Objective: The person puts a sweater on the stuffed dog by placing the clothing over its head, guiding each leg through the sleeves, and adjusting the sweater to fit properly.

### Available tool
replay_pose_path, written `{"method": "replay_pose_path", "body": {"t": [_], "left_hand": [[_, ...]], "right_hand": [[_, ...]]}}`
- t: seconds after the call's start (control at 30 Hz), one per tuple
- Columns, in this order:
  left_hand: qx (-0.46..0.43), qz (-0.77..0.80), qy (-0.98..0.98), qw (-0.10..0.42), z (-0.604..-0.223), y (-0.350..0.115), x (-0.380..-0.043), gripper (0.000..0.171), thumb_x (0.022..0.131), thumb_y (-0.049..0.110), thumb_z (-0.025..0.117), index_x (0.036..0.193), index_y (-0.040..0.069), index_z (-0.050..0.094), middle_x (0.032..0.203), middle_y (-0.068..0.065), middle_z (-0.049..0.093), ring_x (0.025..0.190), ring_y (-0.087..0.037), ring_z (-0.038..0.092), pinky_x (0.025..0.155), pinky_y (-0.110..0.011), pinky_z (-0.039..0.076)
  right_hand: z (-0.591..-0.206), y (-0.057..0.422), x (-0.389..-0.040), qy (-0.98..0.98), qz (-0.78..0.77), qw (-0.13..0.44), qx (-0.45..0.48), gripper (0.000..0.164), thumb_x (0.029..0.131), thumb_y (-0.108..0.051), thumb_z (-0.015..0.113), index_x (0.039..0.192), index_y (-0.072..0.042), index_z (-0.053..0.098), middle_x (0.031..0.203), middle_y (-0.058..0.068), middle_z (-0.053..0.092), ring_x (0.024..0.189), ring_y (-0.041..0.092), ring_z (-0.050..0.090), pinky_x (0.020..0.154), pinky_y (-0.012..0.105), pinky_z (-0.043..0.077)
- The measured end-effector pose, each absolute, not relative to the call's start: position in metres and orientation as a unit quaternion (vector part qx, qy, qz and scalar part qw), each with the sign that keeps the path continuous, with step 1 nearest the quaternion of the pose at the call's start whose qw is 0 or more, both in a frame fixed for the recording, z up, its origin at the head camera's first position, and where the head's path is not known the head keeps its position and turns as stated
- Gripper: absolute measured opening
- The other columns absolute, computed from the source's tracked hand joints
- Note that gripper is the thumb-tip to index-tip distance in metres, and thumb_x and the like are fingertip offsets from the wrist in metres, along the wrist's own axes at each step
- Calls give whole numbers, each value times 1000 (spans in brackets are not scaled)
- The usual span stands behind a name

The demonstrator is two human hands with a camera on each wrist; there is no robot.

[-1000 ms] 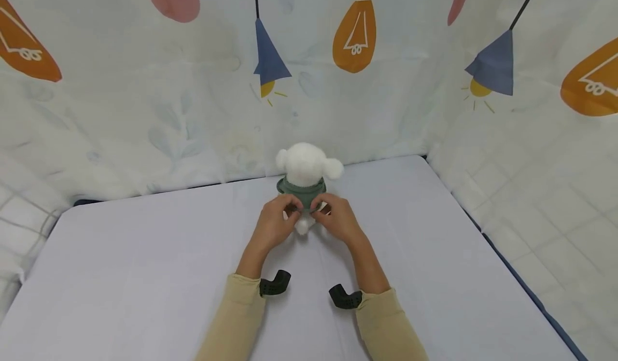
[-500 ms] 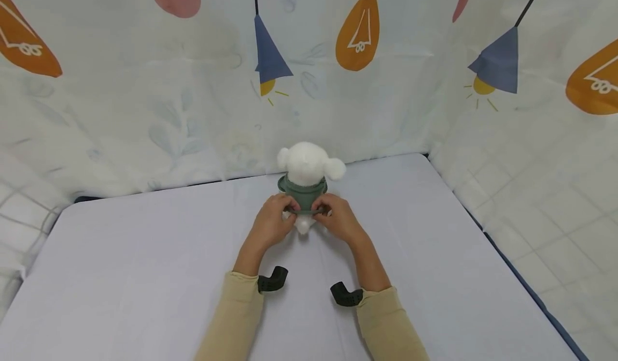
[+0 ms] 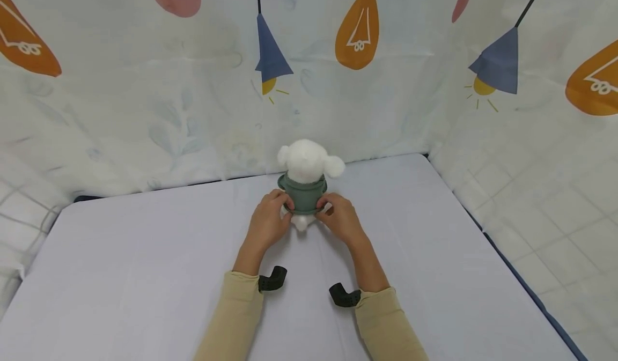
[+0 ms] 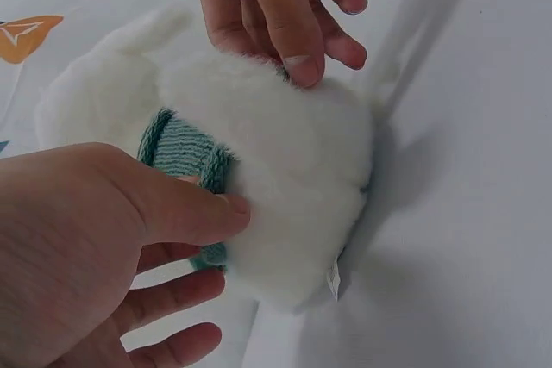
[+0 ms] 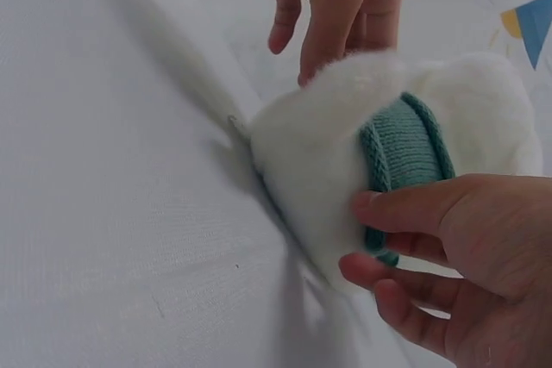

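Note:
A white fluffy plush toy (image 3: 306, 161) with round ears sits at the far side of the table, its back towards me. Around its body is a green knitted sweater (image 3: 304, 196) with rolled edges. My left hand (image 3: 268, 220) pinches the sweater's lower edge on the left side. On the right side, my right hand (image 3: 340, 219) pinches the same edge between thumb and fingers. White fur (image 4: 293, 178) bulges out below the edge in the left wrist view, and a small white tag (image 4: 334, 278) sticks out there. The toy's front is hidden in the head view.
The toy stands on a white-covered table (image 3: 145, 275), close to the patterned curtain (image 3: 212, 109) behind it. More curtain hangs along the right edge. A black wrist mount (image 3: 273, 279) sits at the left sleeve, another black mount (image 3: 345, 295) at the right sleeve.
My hands have spread apart along the sweater's lower edge, left hand to the left and right hand to the right. More of the green back now shows between them. The toy stays in place.

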State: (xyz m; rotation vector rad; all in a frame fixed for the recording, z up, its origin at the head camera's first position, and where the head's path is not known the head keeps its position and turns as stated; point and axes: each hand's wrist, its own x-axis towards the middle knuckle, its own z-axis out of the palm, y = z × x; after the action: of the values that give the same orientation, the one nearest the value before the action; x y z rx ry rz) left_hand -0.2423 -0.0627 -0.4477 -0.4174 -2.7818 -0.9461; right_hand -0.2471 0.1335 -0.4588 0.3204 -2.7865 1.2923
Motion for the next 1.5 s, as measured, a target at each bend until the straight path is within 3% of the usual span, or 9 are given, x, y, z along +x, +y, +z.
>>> {"method": "replay_pose_path", "body": {"t": [0.2,0.4,0.53,0.67,0.8,0.93,1.13,1.4,1.5], "left_hand": [[-109,-320,-938,78,-449,-65,-245,11,85,3,67,92,11,65,116,-6,64,110,-28,61,86,-45,51],[-66,-298,-952,22,-447,-68,-242,7,87,8,63,93,10,66,112,-11,69,96,-29,66,73,-44,52],[-50,-303,-952,-7,-450,-70,-243,7,88,11,63,94,11,67,107,-12,70,91,-28,65,72,-44,51],[-54,-362,-931,-5,-453,-75,-244,13,89,15,65,101,9,65,116,-14,65,103,-31,63,83,-46,51],[-66,-424,-903,-11,-455,-78,-245,29,94,17,59,122,6,57,131,-15,56,119,-33,58,95,-47,50],[-93,-428,-898,-25,-454,-77,-247,42,98,17,53,137,3,47,143,-17,49,126,-34,54,98,-44,50],[-106,-421,-900,-27,-451,-74,-247,53,96,22,58,143,2,43,147,-19,45,134,-34,47,100,-45,48],[-98,-415,-904,-25,-456,-73,-250,56,95,26,60,143,3,44,147,-19,45,136,-34,44,103,-47,46],[-96,-430,-897,-34,-457,-72,-250,59,96,28,60,145,4,40,150,-18,41,138,-34,41,102,-48,46]], "right_hand": [[-462,132,-248,-916,389,31,96,11,83,-9,74,90,-14,67,103,1,67,81,17,64,68,29,53],[-459,130,-245,-922,377,-31,83,9,83,-10,73,80,-12,65,87,1,66,73,16,60,61,27,46],[-459,130,-243,-917,387,-52,81,9,83,-9,73,80,-10,65,84,3,66,71,16,58,60,28,45],[-460,133,-243,-904,421,-40,65,10,84,-13,74,90,-10,66,95,5,66,81,17,60,67,28,49],[-458,136,-244,-884,467,-13,36,22,87,-22,72,105,-11,65,112,5,63,95,22,60,73,32,52],[-458,136,-246,-885,464,-3,39,33,91,-28,67,119,-11,63,131,7,57,110,27,59,83,40,53],[-462,133,-250,-898,437,-11,55,51,92,-34,65,133,-4,56,145,13,49,136,31,44,109,49,39],[-466,131,-255,-905,418,-34,66,60,94,-33,63,139,3,47,149,17,43,140,34,38,114,49,33],[-465,130,-254,-902,428,-20,58,58,92,-32,65,136,3,51,146,17,46,134,34,45,109,48,40]]}}
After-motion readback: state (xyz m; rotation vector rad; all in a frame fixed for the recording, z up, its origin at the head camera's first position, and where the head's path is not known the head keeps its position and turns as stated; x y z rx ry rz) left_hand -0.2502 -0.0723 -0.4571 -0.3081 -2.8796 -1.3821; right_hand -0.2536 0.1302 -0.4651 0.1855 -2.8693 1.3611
